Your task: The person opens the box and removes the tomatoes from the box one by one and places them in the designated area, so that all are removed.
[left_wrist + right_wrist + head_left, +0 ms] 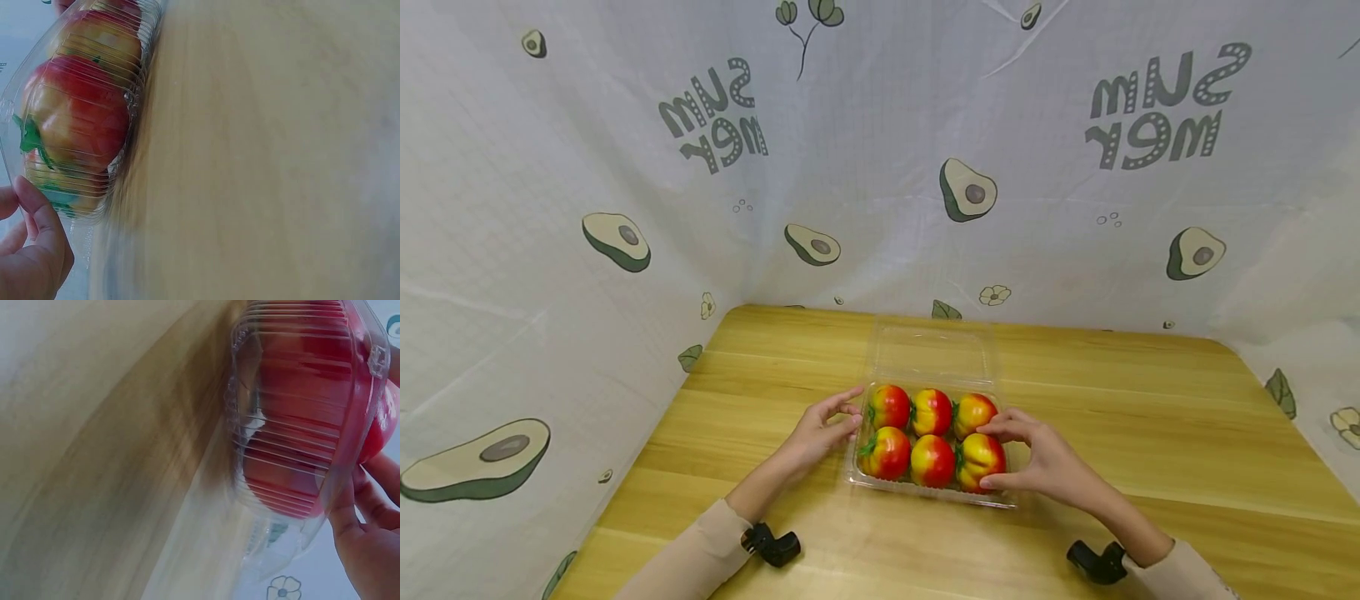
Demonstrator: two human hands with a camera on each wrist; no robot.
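Observation:
A clear plastic clamshell box [928, 492] lies on the table with its lid [934, 354] folded back. Two rows of glossy red-and-yellow fruits [932, 461] with green leafy tops fill its base. At the box's left side, my left hand [816, 429] pinches the rim between thumb and fingers; its fingertips show at the edge in the left wrist view. My right hand [1045, 462] grips the front right fruit [979, 458], thumb at the front and fingers behind. That fruit sits in its corner of the box, and the right wrist view shows the fingers over the rim.
The wooden table [1150, 417] extends to both sides of the box. Behind and at the sides hangs a white cloth [880, 150] printed with avocados and lettering. A black wrist mount [771, 546] is on the left forearm, another mount [1097, 562] on the right.

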